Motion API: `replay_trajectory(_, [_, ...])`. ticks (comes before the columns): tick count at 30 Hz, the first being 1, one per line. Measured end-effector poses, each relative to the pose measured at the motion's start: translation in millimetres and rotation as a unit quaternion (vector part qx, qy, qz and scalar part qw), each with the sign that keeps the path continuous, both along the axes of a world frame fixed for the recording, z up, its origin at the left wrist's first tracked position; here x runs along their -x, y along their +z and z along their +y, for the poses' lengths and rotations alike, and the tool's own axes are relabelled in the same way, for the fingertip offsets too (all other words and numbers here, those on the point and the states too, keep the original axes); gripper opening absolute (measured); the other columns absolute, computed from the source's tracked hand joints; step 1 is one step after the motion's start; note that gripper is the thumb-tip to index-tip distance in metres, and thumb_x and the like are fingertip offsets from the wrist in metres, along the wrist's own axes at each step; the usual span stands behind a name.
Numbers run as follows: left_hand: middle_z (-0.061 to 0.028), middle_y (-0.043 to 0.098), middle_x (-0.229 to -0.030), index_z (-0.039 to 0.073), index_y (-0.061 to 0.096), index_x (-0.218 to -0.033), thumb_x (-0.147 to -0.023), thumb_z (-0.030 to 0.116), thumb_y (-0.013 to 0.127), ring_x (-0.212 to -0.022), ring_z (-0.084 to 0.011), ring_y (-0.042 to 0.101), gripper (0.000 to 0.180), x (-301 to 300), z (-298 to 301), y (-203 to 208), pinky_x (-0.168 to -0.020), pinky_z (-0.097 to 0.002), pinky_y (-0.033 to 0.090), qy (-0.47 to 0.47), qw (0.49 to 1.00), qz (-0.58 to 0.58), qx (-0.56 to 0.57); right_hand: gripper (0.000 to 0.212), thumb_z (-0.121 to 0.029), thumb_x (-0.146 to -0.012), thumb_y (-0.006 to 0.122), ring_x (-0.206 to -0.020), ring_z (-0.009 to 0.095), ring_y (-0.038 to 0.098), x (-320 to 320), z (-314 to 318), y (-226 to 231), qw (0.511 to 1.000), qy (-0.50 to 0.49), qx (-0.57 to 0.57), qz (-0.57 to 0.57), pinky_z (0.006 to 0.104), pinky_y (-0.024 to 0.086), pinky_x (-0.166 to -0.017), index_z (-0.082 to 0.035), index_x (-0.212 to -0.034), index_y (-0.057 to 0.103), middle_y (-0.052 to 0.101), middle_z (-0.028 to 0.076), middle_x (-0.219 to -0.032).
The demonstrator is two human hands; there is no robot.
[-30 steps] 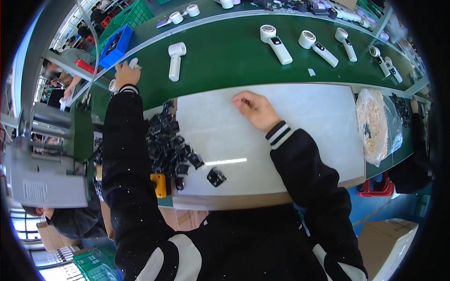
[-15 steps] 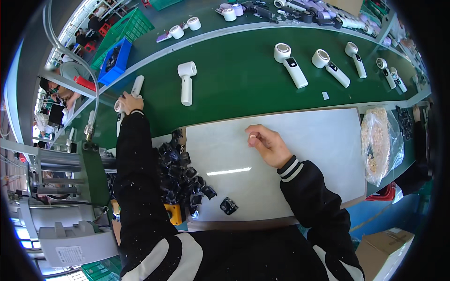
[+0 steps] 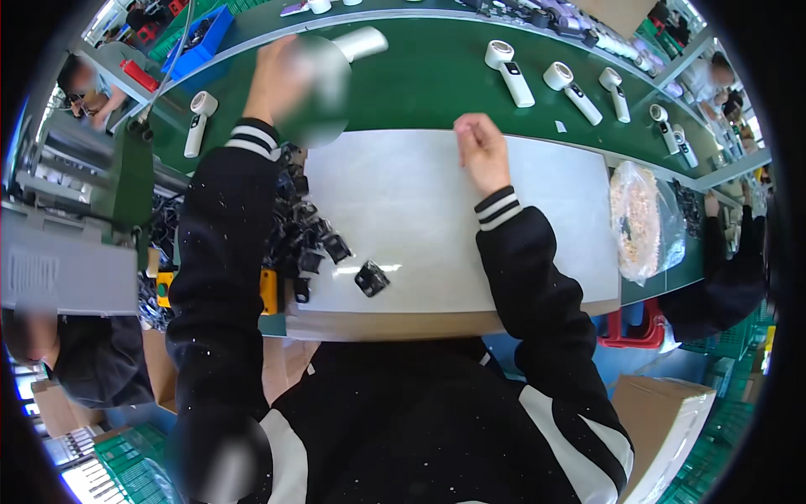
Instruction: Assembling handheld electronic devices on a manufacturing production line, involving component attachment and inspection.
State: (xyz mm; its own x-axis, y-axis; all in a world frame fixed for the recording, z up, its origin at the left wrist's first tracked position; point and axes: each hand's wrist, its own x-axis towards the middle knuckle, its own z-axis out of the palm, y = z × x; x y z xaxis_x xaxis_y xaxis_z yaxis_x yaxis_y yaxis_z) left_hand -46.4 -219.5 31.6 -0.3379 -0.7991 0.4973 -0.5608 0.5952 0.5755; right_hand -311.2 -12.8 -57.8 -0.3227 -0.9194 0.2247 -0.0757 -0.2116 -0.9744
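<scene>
My left hand reaches over the far left of the green bench, closed on a white handheld fan. One end of the fan sticks out to the right; the rest is lost in blur. My right hand is over the far half of the white board, fingers curled in, with nothing visible in them. Beside my left sleeve lies a heap of glossy black parts. A single black part sits apart on the board. Another white fan lies left of my left hand.
Several white fans lie in a row at the far right. A clear bag of small beige pieces lies by the board's right edge. A blue bin stands at the far left. Another person's dark sleeve is at the right.
My left hand has moved right and away from me with the fan, leaving the fan beside it behind. My right hand stays curled over the board. The view has tilted, and the bench appears higher.
</scene>
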Motion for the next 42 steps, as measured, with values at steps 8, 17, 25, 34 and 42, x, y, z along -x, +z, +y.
replay_trajectory(8, [-0.011,0.045,-0.123,0.007,0.044,-0.131,-0.067,-0.014,0.057,-0.109,-0.0298,0.051,0.068,43.2,142.7,-14.4,-0.097,-0.0356,0.042,-0.332,0.931,-0.13,-0.075,0.015,0.001,-0.091,0.042,-0.049,0.014,0.049,21.8,11.6,12.6,0.995,0.0,-0.026,-0.097,0.0263,0.044,-0.045,-0.005,-0.102,0.05,0.055,0.005,-0.07])
replay_trajectory(17, [-0.011,0.048,-0.124,0.01,0.043,-0.135,-0.067,-0.013,0.053,-0.112,-0.0319,0.049,0.072,53.8,148.8,-36.5,-0.098,-0.036,0.041,-0.329,0.892,-0.293,0.105,0.009,-0.001,-0.092,0.05,-0.07,0.012,0.049,-8.9,49.8,4.4,0.976,0.144,0.003,0.161,0.0235,0.043,-0.066,-0.007,-0.095,0.055,0.054,0.004,-0.084])
replay_trajectory(25, [-0.0093,0.054,-0.124,0.007,0.05,-0.131,-0.073,-0.013,0.047,-0.107,-0.0248,0.054,0.061,39.7,198.8,-49.9,-0.094,-0.0293,0.042,-0.211,0.977,-0.007,0.015,0.008,-0.003,-0.087,0.057,-0.078,0.019,0.047,-38.7,54.5,-20.0,0.953,0.085,0.063,0.282,0.028,0.042,-0.07,-0.008,-0.094,0.057,0.045,0.008,-0.095])
replay_trajectory(34, [-0.0079,0.062,-0.114,0.005,0.057,-0.125,-0.081,-0.012,0.045,-0.102,-0.018,0.056,0.048,51.8,215.9,-79.9,-0.089,-0.0256,0.043,-0.158,0.934,0.248,-0.204,0.013,-0.005,-0.087,0.057,-0.079,0.021,0.048,-61.9,52.2,-11.9,0.95,-0.005,0.022,0.311,0.0298,0.043,-0.073,-0.007,-0.098,0.052,0.045,0.009,-0.096])
replay_trajectory(42, [-0.0081,0.064,-0.111,0.005,0.06,-0.12,-0.082,-0.013,0.046,-0.1,-0.0163,0.057,0.044,58.2,200.0,-74.4,-0.088,-0.0258,0.043,-0.185,0.881,0.333,-0.281,0.019,-0.006,-0.082,0.06,-0.079,0.022,0.05,-46.4,42.5,-24.4,0.989,0.068,-0.008,0.13,0.0307,0.045,-0.071,-0.005,-0.098,0.05,0.048,0.009,-0.092])
